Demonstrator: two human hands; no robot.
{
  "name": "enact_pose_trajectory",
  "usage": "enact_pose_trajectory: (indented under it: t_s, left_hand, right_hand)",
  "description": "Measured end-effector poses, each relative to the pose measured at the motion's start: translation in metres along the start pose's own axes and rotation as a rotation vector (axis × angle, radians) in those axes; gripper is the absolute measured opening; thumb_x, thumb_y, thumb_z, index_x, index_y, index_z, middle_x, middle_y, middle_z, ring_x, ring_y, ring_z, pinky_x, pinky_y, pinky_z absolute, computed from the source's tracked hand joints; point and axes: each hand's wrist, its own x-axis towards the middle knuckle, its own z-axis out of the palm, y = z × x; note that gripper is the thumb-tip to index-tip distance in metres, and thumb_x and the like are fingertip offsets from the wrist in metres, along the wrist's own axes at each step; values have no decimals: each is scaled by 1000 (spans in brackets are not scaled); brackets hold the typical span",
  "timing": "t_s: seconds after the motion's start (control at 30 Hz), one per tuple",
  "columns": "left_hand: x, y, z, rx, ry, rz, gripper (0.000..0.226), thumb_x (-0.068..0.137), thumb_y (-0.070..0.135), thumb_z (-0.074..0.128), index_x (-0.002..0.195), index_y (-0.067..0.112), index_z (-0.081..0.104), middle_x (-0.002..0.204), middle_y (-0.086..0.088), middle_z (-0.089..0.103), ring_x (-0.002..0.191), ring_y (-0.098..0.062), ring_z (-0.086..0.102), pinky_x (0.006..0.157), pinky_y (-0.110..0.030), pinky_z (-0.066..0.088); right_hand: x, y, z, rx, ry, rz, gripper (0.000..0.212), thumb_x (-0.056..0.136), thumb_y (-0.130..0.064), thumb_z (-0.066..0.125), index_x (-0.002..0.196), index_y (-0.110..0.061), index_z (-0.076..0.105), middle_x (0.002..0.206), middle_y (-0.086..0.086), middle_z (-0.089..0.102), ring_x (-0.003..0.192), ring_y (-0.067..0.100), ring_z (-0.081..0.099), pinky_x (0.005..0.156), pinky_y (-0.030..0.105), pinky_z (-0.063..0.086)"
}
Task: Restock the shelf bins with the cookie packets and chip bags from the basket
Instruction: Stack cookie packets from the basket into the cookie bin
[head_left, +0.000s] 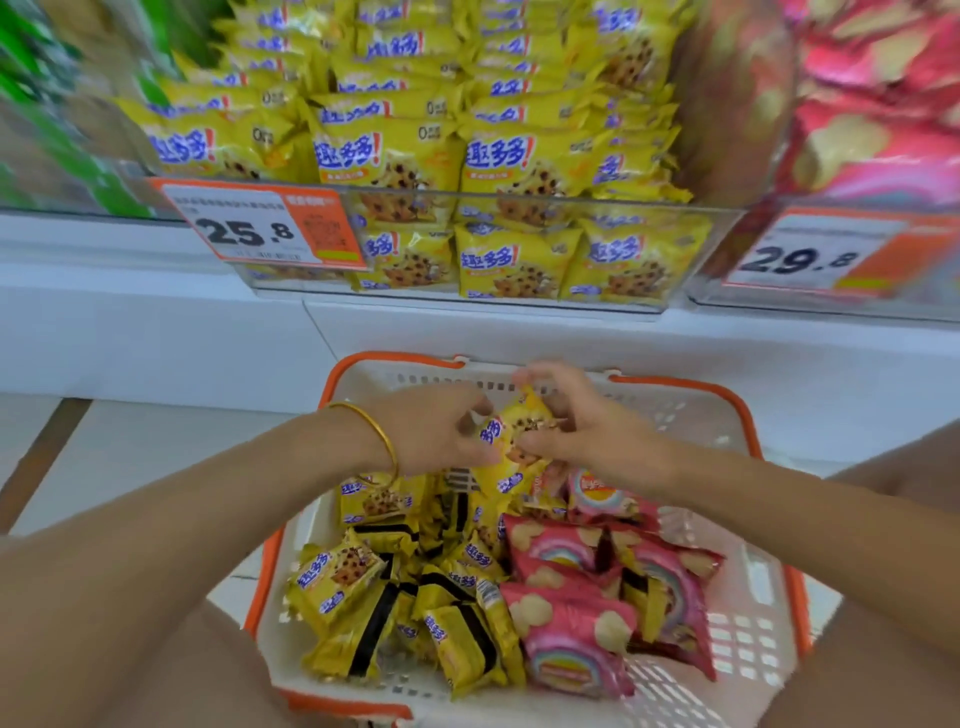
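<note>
Both hands are up over the far end of the white perforated plastic basket with orange rim (363, 364). The left hand (441, 431), with a gold bangle (375, 434) on its wrist, and the right hand (582, 431) each pinch the same small yellow crinkly cookie packet (514, 426) between them, fingers curled on its edges. Can't tell if a second packet hangs under it.

More loose yellow cookie packets (358, 577) lie below the left wrist. Pink foil chip bags (571, 623) lie under the right forearm.

The target, a clear plastic shelf bin of yellow packets (519, 200), is above and beyond the hands. A clear bin of pink bags (883, 130) is beyond the right hand.

Risks, as a judgement:
- The grip is fingertips only on slick film, so the packet could slip back into the basket during the lift.
- The yellow bin is already heaped above its front lip, so pushing another packet in could knock the front row off the shelf.
- The two bins sit side by side, so a hasty reach could misfile the packet.
- A hard squeeze may crush the cookies.
</note>
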Motion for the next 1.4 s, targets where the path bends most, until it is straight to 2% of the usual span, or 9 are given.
enact_pose_trajectory:
  t_s: [0.13,0.37,0.5,0.6,0.73,0.87,0.97,1.07,1.4]
  left_hand:
    - [-5,29,-3,-61,161,63,28,87,38,64,100,16,53,86,0,50,80,-18,51,70,-28,43]
    - [-33,63,-31,-124,531,214,37,77,29,76,107,17,58,100,4,57,97,-12,56,76,-19,40]
    - [-48,77,-77,-232,916,398,30,79,23,74,99,20,52,85,4,59,78,-10,59,70,-21,47]
    - [-44,75,-110,52,1173,431,26,91,25,58,112,12,54,107,-2,59,100,-16,56,84,-26,44]
    - [-20,62,-121,342,990,340,72,87,53,17,136,9,48,142,-15,45,133,-30,38,109,-38,29]
    - [2,50,-115,511,914,248,82,84,57,-4,148,20,32,153,-11,31,143,-28,24,115,-45,21]
    - [7,46,-114,530,950,243,76,88,55,1,146,20,35,150,-12,37,140,-30,29,115,-46,24]
    - [9,45,-112,514,1014,288,64,94,48,16,137,14,49,137,-17,52,129,-36,45,107,-49,34]
    - [11,44,-112,515,1010,296,60,95,46,21,132,13,55,132,-17,56,124,-36,50,103,-48,37]
  right_hand:
    - [-23,-10,-10,-100,118,-74,47,87,-11,65,119,-39,44,104,9,59,85,28,66,73,41,57]
    - [-49,-79,-32,-628,297,-232,51,66,-19,84,112,-13,64,102,-4,61,90,-5,50,78,6,36]
    - [-62,-148,-56,-847,482,-290,46,72,-29,80,113,-13,66,97,-2,63,90,7,55,74,19,38]
    - [-51,-183,-76,-970,813,-261,43,80,-28,71,116,-9,59,112,7,59,104,23,53,80,31,37]
    - [0,-198,-87,-1207,970,-77,31,86,-9,60,116,-5,52,123,15,45,102,37,57,72,37,39]
    - [51,-202,-105,-1253,885,63,33,88,1,48,121,-1,52,129,21,42,112,41,54,81,42,44]
    - [74,-198,-123,-1332,810,88,11,87,-3,57,98,-3,59,112,17,56,113,37,55,80,41,45]
    - [82,-201,-134,-1530,800,67,26,86,-13,64,111,-11,59,118,12,59,120,32,47,93,42,38]
    - [80,-201,-140,-1468,643,5,41,83,2,62,121,-3,46,124,19,51,114,37,52,84,40,43]
